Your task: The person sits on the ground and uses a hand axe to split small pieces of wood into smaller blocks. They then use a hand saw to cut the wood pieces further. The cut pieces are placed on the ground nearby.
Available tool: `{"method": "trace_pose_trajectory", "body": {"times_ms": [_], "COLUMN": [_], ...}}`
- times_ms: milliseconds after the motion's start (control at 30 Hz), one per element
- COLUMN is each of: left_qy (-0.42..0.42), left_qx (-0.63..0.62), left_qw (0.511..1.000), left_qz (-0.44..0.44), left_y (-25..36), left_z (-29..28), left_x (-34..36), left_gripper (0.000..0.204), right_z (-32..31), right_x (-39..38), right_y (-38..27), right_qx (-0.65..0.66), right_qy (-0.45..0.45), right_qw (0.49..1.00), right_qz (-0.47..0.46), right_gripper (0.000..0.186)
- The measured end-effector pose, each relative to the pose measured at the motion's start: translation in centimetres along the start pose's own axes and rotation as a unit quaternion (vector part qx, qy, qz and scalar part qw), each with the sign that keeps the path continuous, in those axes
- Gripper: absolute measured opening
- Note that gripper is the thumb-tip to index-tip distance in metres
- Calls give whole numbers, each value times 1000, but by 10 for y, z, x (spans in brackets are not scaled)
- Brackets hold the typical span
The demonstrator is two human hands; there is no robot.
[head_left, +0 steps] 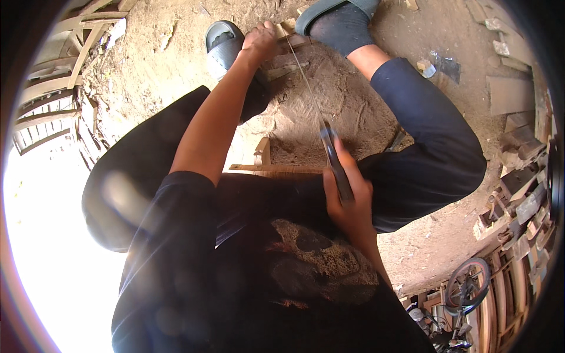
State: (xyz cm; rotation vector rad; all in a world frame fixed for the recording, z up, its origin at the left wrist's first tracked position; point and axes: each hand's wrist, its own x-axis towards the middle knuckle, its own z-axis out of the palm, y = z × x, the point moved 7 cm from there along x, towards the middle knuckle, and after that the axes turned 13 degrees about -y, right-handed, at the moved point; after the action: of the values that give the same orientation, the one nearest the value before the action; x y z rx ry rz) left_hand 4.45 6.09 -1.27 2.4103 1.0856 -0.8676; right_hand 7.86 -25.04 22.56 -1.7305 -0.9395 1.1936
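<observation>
My right hand (350, 194) is wrapped round the dark handle of a handsaw (332, 152). Its thin blade, seen nearly edge-on, runs up and to the left, away from me. Where the blade's far end lies, a small piece of light wood (286, 27) rests low between my feet. My left arm reaches forward, and my left hand (261, 42) is closed at the left side of that wood, its fingertips partly hidden. Beside the left hand is a dark slide sandal (224, 44) on my left foot; the other sandal (329, 13) is just right of the wood.
Under me shows a wooden board edge (273, 169) with a small upright block (262, 151). Bare dirt ground (318, 117) lies between my legs. Wood scraps (521, 144) pile up at the right, a bicycle wheel (468, 286) stands lower right, and wooden frames (53, 88) lean at left.
</observation>
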Motion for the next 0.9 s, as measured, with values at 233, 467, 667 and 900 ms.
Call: {"method": "trace_pose_trajectory", "body": {"times_ms": [233, 467, 667, 900], "left_qy": [-17, 80, 90, 68], "left_qx": [-46, -25, -9, -74], "left_qw": [998, 993, 985, 980], "left_qz": [37, 80, 146, 172], "left_y": [13, 1, -23, -13], "left_z": [-16, 0, 4, -9], "left_x": [-8, 13, 21, 14], "left_gripper": [77, 47, 42, 41], "right_z": [5, -9, -1, -5], "right_x": [42, 17, 31, 18], "right_y": [28, 47, 6, 1], "right_qx": [35, 55, 13, -18], "right_qy": [19, 21, 3, 0], "right_qw": [999, 997, 1000, 1000], "right_qz": [9, 40, -1, 8], "right_gripper": [46, 47, 48, 49]}}
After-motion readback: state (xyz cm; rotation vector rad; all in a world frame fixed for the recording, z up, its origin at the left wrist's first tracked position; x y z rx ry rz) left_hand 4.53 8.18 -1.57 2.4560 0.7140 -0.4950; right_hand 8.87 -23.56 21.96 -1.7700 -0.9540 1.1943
